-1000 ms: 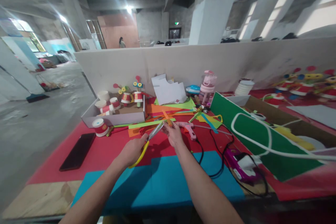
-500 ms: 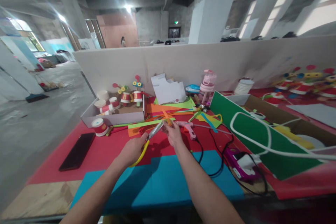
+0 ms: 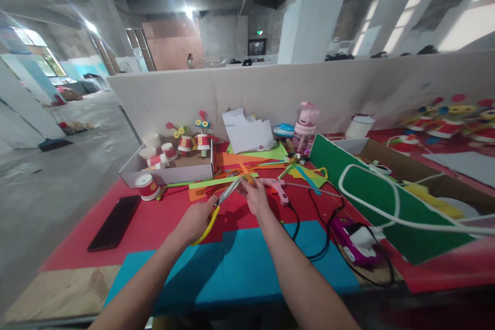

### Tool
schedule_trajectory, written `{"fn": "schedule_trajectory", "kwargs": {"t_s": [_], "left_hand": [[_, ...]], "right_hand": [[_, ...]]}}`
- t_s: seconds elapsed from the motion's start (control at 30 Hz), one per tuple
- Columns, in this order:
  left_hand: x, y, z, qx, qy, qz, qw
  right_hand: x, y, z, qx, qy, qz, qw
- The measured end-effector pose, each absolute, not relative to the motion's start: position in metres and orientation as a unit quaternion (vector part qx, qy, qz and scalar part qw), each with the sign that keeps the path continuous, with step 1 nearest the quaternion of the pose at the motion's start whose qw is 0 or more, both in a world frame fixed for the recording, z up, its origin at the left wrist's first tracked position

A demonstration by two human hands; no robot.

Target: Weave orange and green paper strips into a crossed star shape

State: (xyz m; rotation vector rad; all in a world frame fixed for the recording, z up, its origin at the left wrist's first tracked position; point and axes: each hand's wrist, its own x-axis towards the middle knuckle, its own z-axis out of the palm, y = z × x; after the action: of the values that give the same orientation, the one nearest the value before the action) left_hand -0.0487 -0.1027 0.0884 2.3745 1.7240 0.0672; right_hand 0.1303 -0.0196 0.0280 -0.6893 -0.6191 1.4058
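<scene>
Shiny scissor blades (image 3: 229,192), seemingly metal

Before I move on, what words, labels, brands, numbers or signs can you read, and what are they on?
None is readable.
White paper: red mark near its lower edge, too small to make out.
Red-and-white cup nearest the phone: marking on its side, too blurred.
Green sign at the back: too small.

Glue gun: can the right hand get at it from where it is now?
Probably yes. The glue gun lies just right of the right hand, with nothing visible blocking the way, though the fingers hold an orange strip they would likely need to release first.
</scene>
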Motion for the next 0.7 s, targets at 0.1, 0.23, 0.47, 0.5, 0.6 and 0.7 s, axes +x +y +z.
{"fn": "schedule_trajectory", "kwargs": {"t_s": [0.1, 0.23, 0.47, 0.5, 0.6, 0.7], "left_hand": [[-0.0485, -0.1031, 0.089, 0.802, 0.588, 0.023, 0.104], [-0.0484, -0.1042, 0.0898, 0.798, 0.592, 0.025, 0.114], [-0.0493, -0.1042, 0.0864, 0.799, 0.586, 0.048, 0.127], [-0.0493, -0.1041, 0.086, 0.799, 0.585, 0.05, 0.127], [-0.049, -0.1046, 0.0857, 0.802, 0.58, 0.06, 0.131], [-0.0487, -0.1053, 0.0858, 0.802, 0.578, 0.064, 0.134]], "right_hand": [[0.1305, -0.0195, 0.0275, -0.304, -0.275, 0.623, 0.666], [0.1305, -0.0184, 0.026, -0.306, -0.271, 0.624, 0.666], [0.1305, -0.017, 0.0245, -0.303, -0.267, 0.626, 0.667], [0.1306, -0.0172, 0.0249, -0.303, -0.266, 0.627, 0.667], [0.1306, -0.018, 0.0262, -0.302, -0.265, 0.628, 0.666], [0.1305, -0.0184, 0.0271, -0.302, -0.263, 0.63, 0.666]]}}
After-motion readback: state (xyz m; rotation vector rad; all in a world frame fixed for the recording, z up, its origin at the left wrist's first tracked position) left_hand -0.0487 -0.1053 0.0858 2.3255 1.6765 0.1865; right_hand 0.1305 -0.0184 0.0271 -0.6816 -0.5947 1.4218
